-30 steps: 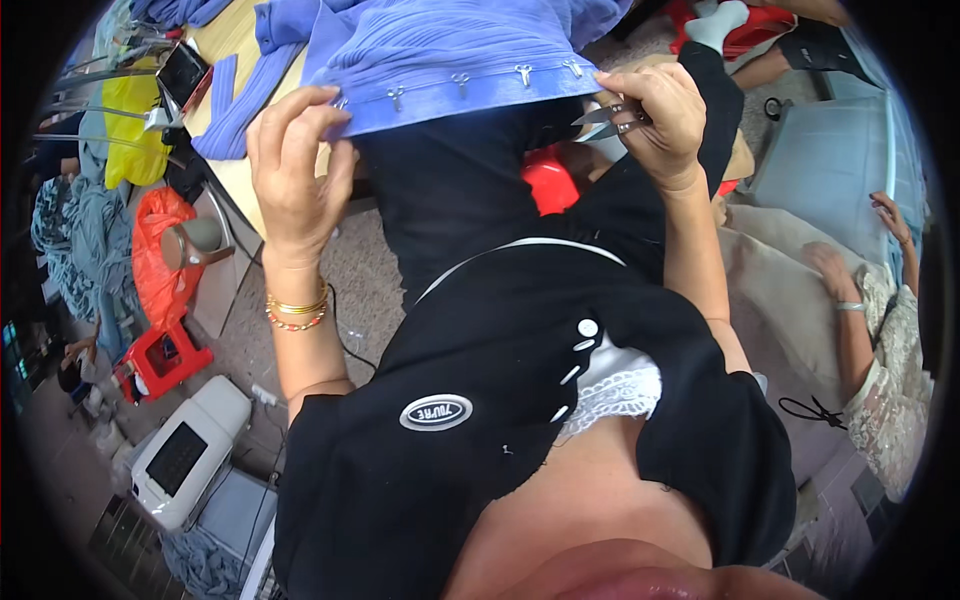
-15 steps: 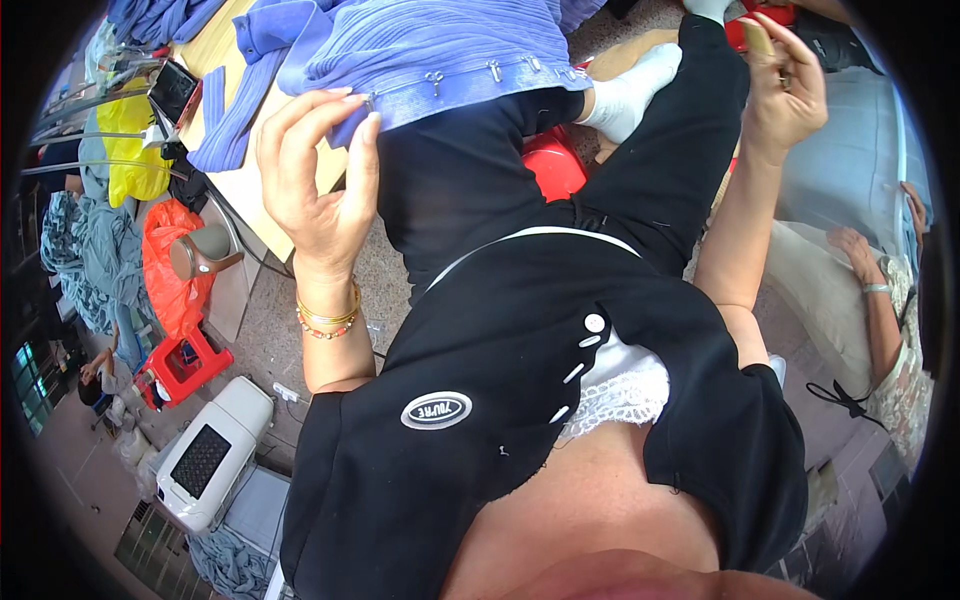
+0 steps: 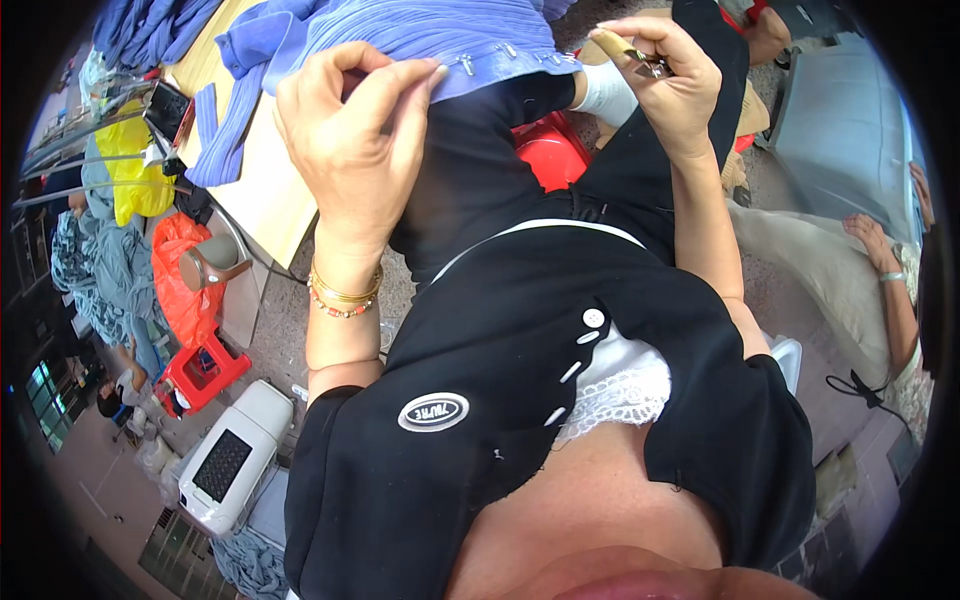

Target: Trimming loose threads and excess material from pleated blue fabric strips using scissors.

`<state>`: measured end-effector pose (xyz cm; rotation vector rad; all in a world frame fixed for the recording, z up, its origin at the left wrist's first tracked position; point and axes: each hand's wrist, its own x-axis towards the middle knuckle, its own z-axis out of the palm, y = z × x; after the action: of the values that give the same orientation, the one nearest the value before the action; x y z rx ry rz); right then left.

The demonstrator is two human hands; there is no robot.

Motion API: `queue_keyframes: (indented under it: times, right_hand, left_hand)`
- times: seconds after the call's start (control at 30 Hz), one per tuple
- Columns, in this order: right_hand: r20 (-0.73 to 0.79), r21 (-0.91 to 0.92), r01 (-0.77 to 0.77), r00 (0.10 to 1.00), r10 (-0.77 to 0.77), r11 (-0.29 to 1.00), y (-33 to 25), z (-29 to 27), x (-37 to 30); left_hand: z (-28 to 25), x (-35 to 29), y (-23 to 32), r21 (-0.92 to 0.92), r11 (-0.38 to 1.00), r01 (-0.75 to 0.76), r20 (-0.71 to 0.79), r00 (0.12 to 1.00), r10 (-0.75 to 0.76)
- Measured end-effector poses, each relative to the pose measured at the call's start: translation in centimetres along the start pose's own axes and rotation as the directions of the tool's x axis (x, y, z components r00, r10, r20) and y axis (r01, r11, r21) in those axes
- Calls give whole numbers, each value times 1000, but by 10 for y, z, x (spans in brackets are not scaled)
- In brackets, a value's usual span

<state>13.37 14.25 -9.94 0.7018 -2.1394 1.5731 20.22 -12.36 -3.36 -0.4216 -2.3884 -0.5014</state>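
Note:
A periwinkle-blue ribbed garment [image 3: 400, 28] lies across the table edge and my lap. Several small silvery pieces, like safety pins [image 3: 465, 65], sit in a row along its smooth hem. My left hand [image 3: 360, 150] is closed in a pinch at that hem, thumb and forefinger together on the cloth. To the right, just past the hem's end, my right hand [image 3: 672, 90] is raised with its fingertips together. Something tan covers the thumb tip, and small dark metal bits [image 3: 652, 66] show inside the curled fingers; their kind cannot be made out.
A wooden table [image 3: 270, 190] stands at the left, with a red bag and a brown-lidded cup [image 3: 205, 262] beside it. Below are a red stool [image 3: 205, 375] and a white machine [image 3: 235, 455]. Another red stool [image 3: 553, 150] shows between my legs. Another person's arm [image 3: 890, 290] is at far right.
My right hand has come left and nearer to the garment. My left hand has moved right along the hem, over where a pin showed, its fingers now pressed together.

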Motion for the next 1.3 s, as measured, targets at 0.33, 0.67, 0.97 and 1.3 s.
queue_keyframes:
  times: [0.33,0.67,0.97,1.3]
  right_hand:
    - [185,238,22,980,-68,971,-22,38,9]
    - [551,303,-432,807,214,850,-2,56,30]
    - [345,284,-204,933,98,937,13,-5,59]
    - [375,266,-386,886,274,884,12,20,41]
  left_hand:
    - [-28,-42,-39,-453,830,326,-157,887,-434]
    - [-27,-82,-55,-380,865,327,-54,926,-373]
    - [-34,-46,-28,-117,986,-120,-263,961,86]
    - [-29,-69,-21,-226,973,56,-94,992,-79]
